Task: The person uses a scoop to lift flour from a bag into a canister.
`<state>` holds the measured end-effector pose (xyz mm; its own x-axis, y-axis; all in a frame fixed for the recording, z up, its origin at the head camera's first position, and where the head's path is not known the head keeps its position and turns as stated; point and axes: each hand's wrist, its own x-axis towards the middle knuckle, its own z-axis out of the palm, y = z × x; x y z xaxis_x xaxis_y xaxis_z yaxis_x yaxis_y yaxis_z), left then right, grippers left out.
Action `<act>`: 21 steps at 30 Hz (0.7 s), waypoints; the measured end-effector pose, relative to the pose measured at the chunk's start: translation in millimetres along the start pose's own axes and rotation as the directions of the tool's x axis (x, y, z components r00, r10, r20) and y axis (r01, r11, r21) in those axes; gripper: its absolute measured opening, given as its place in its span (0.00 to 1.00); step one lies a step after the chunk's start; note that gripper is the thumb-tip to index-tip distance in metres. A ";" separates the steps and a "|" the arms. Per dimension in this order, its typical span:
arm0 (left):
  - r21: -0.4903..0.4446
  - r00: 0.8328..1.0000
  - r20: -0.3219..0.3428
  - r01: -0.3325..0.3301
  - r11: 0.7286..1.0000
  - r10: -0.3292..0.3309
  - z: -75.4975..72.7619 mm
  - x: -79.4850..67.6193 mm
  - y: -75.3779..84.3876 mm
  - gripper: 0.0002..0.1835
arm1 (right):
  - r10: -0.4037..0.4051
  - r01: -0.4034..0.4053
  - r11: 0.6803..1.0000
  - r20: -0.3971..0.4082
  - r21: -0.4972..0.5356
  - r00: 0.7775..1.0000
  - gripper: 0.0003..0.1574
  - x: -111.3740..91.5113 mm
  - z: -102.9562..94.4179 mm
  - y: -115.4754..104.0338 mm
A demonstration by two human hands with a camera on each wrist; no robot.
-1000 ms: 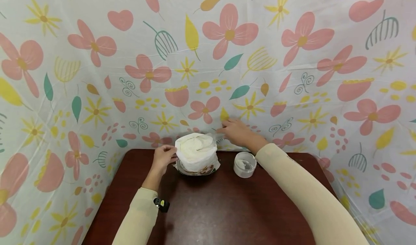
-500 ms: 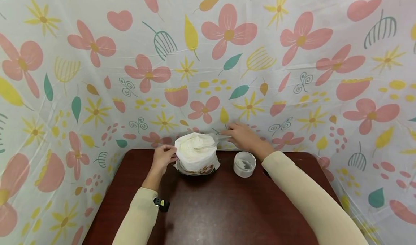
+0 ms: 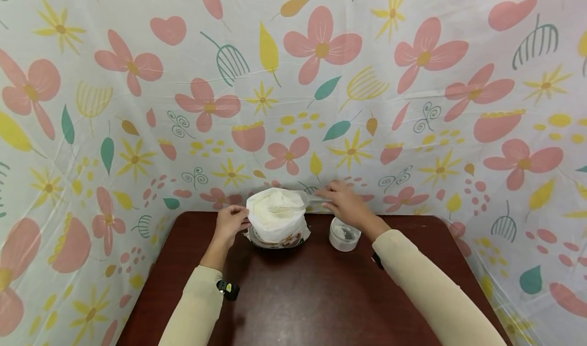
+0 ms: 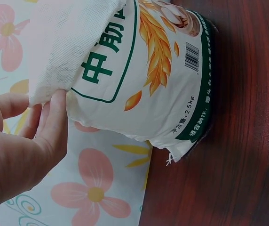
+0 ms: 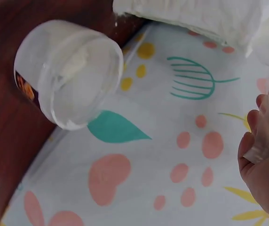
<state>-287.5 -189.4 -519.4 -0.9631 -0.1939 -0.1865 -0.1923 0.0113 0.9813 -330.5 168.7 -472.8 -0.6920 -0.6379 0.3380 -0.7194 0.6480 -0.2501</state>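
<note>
An opened cloth bag of flour (image 3: pixel 275 230) stands at the back of the table, its rim folded outward and white flour showing inside. My left hand (image 3: pixel 229 225) pinches the folded rim at the bag's left side; in the left wrist view the thumb and fingers (image 4: pixel 54 125) hold the white cloth edge. My right hand (image 3: pixel 347 204) grips the handle of a clear plastic scoop (image 5: pixel 266 129), which reaches over the bag's right rim. The scoop's head lies at the flour, and how much it carries is unclear. Just below the right hand stands a clear round jar (image 3: pixel 344 240).
In the right wrist view the clear jar (image 5: pixel 54 75) has its mouth uncovered and some white powder inside. The dark red wooden table (image 3: pixel 293 285) backs onto a floral-printed curtain (image 3: pixel 293 81), which rises close behind the bag.
My right hand has moved right and slightly down with the scoop, whose handle now shows more above the bag's rim. The flour surface has been disturbed. My left hand stays at the rim.
</note>
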 end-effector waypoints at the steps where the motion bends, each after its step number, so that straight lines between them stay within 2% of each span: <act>1: 0.000 1.000 0.000 0.001 1.000 -0.001 0.1 0.1 -0.2 0.13 | 0.013 -0.013 1.000 -0.007 0.009 1.000 0.24 -1.7 1.8 -0.5; 6: -0.008 1.000 0.000 0.004 1.000 -0.004 -0.3 0.3 -1.2 0.13 | 0.088 -0.087 0.994 -0.017 0.066 0.996 0.25 -8.9 9.3 -4.2; 12: -0.014 1.000 0.000 -0.001 1.000 0.001 -0.6 -0.4 -1.0 0.13 | 0.140 -0.134 0.982 -0.035 0.132 0.990 0.25 -13.6 18.7 -5.8; 16: -0.021 1.000 0.003 -0.007 1.000 0.007 -0.1 -0.7 -0.3 0.12 | 0.152 -0.142 0.979 -0.063 0.146 0.986 0.25 -15.2 22.3 -6.4; 21: -0.016 1.000 0.003 -0.003 1.000 0.003 0.0 -1.2 0.9 0.13 | 0.129 -0.113 0.981 -0.098 0.156 0.987 0.25 -16.9 24.6 -7.2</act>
<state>-286.5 -189.2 -518.4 -0.9642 -0.1913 -0.1837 -0.1863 -0.0043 0.9825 -315.1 164.5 -499.1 -0.7701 -0.5050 0.3898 -0.6369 0.6433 -0.4249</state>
